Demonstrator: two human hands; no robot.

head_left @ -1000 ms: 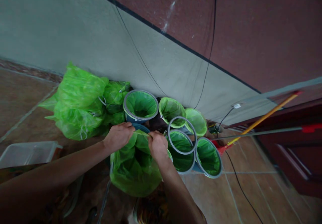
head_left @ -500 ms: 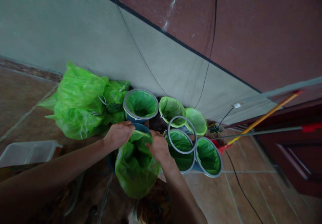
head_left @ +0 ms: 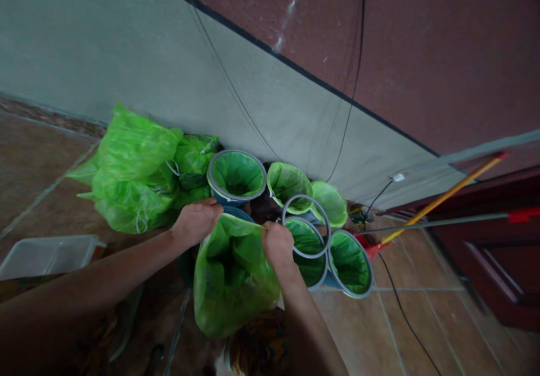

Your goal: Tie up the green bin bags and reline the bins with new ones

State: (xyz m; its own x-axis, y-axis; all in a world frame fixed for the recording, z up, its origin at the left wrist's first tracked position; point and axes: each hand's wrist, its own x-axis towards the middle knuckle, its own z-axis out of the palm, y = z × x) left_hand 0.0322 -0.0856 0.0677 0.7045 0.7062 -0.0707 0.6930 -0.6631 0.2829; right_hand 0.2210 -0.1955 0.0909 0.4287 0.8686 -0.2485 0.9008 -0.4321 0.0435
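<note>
A translucent green garbage bag (head_left: pixel 236 286) hangs with its mouth spread between my two hands. My left hand (head_left: pixel 197 219) is closed on the left end of its rim. The right end is pinched in my right hand (head_left: pixel 278 244), so the far edge is pulled straight. Behind and partly under the bag stands a blue bin (head_left: pixel 238 213), mostly hidden. Just beyond it is a trash can with a grey rim (head_left: pixel 237 174), lined in green. A loose grey ring (head_left: pixel 306 197) lies across the top of a lined bin (head_left: pixel 310 274) by my right hand.
More green-lined bins (head_left: pixel 350 263) stand at the right and along the wall (head_left: pixel 291 139). Knotted green bags (head_left: pixel 130 168) are piled at the left. A clear plastic container (head_left: pixel 48 255) lies lower left. A yellow-orange pole (head_left: pixel 442 196) and a cord (head_left: pixel 405 314) are on the right.
My right hand has moved a little right along the bag's rim and closed on it. The far edge is now stretched tight and the mouth is wider. My left hand has barely shifted.
</note>
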